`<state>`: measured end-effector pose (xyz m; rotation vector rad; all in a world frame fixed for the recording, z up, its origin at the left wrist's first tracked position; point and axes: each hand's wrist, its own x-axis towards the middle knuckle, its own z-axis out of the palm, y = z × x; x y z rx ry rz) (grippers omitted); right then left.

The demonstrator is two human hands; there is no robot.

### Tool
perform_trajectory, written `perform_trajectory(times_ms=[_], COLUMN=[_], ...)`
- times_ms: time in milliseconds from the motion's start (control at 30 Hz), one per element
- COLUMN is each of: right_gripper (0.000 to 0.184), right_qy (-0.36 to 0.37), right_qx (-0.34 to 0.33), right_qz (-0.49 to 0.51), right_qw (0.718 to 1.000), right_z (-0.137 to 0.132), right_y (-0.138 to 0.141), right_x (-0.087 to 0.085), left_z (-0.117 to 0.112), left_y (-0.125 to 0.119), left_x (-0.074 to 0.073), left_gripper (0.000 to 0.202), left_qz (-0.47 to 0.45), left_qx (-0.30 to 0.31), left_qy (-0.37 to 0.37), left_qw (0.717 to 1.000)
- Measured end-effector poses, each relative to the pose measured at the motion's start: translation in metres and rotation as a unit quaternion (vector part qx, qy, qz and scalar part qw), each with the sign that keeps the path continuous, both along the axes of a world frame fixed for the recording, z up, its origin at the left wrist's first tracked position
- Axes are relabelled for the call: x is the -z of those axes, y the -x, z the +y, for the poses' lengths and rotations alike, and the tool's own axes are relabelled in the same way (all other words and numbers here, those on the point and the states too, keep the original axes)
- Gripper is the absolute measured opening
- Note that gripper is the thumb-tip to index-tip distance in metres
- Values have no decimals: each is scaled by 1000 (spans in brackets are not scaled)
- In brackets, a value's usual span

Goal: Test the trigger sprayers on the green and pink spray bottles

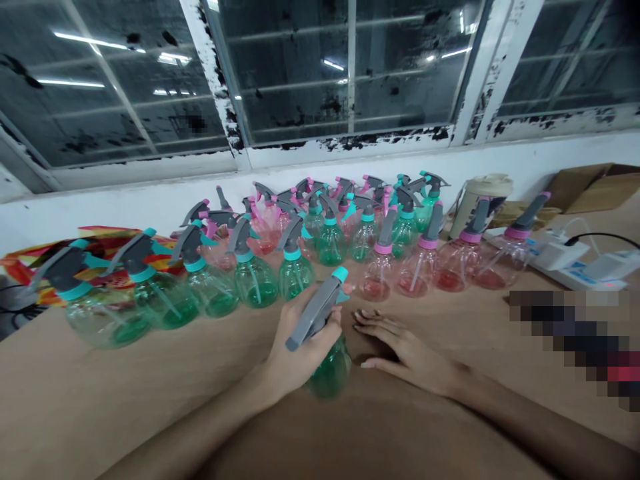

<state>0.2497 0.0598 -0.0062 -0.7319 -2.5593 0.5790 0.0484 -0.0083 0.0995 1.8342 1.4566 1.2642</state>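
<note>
My left hand (300, 340) is wrapped round the neck of a green spray bottle (330, 373) with a grey head and turquoise nozzle. The bottle is close to me, over the table's near part. To its right, my right hand (400, 343) lies on the table with its fingers stretched out, holding nothing. Beyond the hands stands a row of spray bottles: several green ones with turquoise collars, such as the green bottle (255, 283), on the left, and several pink ones with pink collars, such as the pink bottle (376, 280), on the right.
More green and pink spray bottles crowd behind, among them a green bottle (332, 243). At the right are a white container (475, 203), a cardboard box (590, 187) and a power strip (575, 267) with plugged-in adapters. A red and yellow bag (115, 240) lies behind the left bottles.
</note>
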Motion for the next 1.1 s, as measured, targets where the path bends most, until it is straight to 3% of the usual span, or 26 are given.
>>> perform_trajectory(times_ms=[200, 333, 433, 600, 700, 833, 967, 1100], right_gripper=[60, 54, 38, 22, 29, 41, 62, 79], right_qy=[-3, 6, 20, 8, -23, -57, -71, -58], right_qx=[5, 18, 64, 192, 269, 345, 365, 364], right_qz=[-4, 29, 88, 171, 202, 233, 192, 139], right_qw=[1000, 999, 994, 966, 941, 907, 908, 919], right_z=[-1, -3, -5, 4, 16, 26, 30, 38], right_y=[0, 1, 0, -7, -14, -19, -10, 7], right_x=[0, -2, -6, -15, -21, -31, -46, -57], left_z=[0, 12, 40, 101, 126, 142, 140, 124], left_y=[-3, -5, -7, -9, -9, -6, -6, -7], left_x=[5, 10, 14, 21, 21, 18, 17, 16], left_gripper=[33, 33, 22, 29, 27, 34, 55, 77], left_qz=[14, 75, 113, 104, 106, 103, 88, 68], left_qx=[-10, -76, -146, -177, -167, -154, -150, -153], left_qy=[-26, -71, -125, -167, -173, -167, -157, -144], left_qw=[1000, 992, 975, 964, 965, 969, 972, 975])
